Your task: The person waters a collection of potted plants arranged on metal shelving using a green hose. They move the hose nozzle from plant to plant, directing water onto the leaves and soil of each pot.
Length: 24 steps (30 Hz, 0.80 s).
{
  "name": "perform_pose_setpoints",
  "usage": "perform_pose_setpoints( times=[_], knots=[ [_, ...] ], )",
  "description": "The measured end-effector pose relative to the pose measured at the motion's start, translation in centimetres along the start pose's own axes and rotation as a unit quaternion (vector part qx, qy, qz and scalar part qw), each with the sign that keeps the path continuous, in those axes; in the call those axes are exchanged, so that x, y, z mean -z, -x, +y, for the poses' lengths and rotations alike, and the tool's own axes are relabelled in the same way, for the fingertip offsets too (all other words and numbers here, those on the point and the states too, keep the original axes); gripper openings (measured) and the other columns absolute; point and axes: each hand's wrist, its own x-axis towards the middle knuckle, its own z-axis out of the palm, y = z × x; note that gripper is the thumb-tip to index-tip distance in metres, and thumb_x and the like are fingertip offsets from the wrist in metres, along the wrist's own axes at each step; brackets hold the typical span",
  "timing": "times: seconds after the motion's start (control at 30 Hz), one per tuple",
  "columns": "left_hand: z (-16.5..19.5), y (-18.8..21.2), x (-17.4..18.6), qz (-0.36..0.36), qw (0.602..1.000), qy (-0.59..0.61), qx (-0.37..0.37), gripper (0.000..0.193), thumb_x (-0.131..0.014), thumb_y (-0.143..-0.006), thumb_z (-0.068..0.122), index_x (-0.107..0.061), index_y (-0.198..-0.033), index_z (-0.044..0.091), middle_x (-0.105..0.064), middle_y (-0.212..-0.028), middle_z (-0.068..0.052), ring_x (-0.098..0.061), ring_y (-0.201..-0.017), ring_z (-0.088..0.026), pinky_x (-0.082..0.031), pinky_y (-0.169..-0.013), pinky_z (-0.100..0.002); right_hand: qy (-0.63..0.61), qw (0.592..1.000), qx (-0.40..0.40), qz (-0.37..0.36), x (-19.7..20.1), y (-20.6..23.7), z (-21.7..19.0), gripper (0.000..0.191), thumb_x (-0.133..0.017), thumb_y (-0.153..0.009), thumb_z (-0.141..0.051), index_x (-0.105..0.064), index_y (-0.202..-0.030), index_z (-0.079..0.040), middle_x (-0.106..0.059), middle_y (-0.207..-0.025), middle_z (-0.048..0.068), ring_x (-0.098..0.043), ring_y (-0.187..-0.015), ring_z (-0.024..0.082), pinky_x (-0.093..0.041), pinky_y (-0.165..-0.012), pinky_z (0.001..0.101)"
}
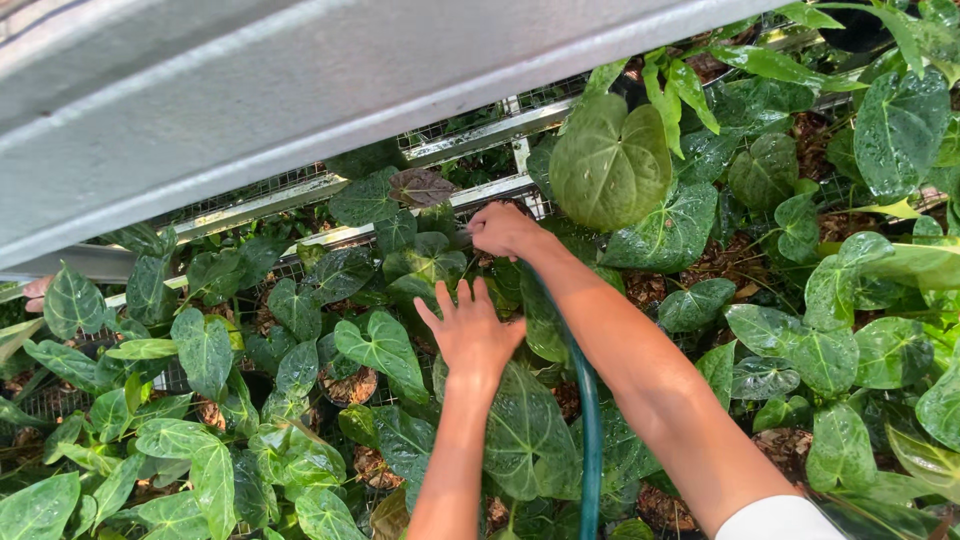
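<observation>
Water work goes best held low: the right hand [503, 229] is clenched around the thin green rubber hose [590, 430], near the wire mesh shelf [480, 130]. The left hand [470, 335], fingers spread wide, presses the heart-shaped dark green leaves [380, 350] aside.

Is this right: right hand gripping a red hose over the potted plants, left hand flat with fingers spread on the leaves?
Not quite. The hose is dark green, not red; the head view shows it running under the right forearm up to the right hand. The rest holds: the left hand lies with fingers spread on the leaves of the potted plants.
</observation>
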Motion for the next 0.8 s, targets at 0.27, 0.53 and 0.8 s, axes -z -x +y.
perform_pose_setpoints(
  times=[0.27,0.53,0.8],
  knots=[
    [-2.1,-5.6,1.6,-0.089,0.995,-0.046,0.026,0.116,-0.07,-0.071,0.083,-0.039,-0.156,0.011,-0.04,-0.161,-0.015,-0.038,-0.146,-0.037,-0.032,-0.115,-0.056,-0.029,1.0,-0.002,0.007,-0.6,-1.0,0.8,0.043,-0.055,-0.088,-0.021,-0.074,-0.126,-0.017,-0.077,-0.098,0.015,-0.07,-0.056,0.028,-0.06,-0.058,0.039],
    [-2.8,-5.4,0.8,-0.178,0.979,-0.081,0.064,0.125,-0.062,-0.072,0.09,-0.02,-0.164,0.016,-0.023,-0.167,-0.018,-0.027,-0.151,-0.039,-0.016,-0.121,-0.062,-0.076,0.997,0.003,0.002,-2.4,-1.6,0.7,0.042,-0.057,-0.088,-0.02,-0.073,-0.126,-0.013,-0.075,-0.095,0.013,-0.07,-0.058,0.026,-0.059,-0.055,0.0405],
    [-3.7,-6.0,-0.8,-0.185,0.977,-0.08,0.073,0.124,-0.061,-0.074,0.088,-0.016,-0.165,0.018,-0.022,-0.168,-0.017,-0.024,-0.153,-0.039,-0.014,-0.122,-0.061,-0.067,0.998,0.004,0.011,-3.3,-2.0,0.5,0.047,-0.055,-0.083,-0.011,-0.07,-0.128,-0.01,-0.077,-0.094,0.015,-0.071,-0.057,0.027,-0.06,-0.055,0.0387]
  ],
)
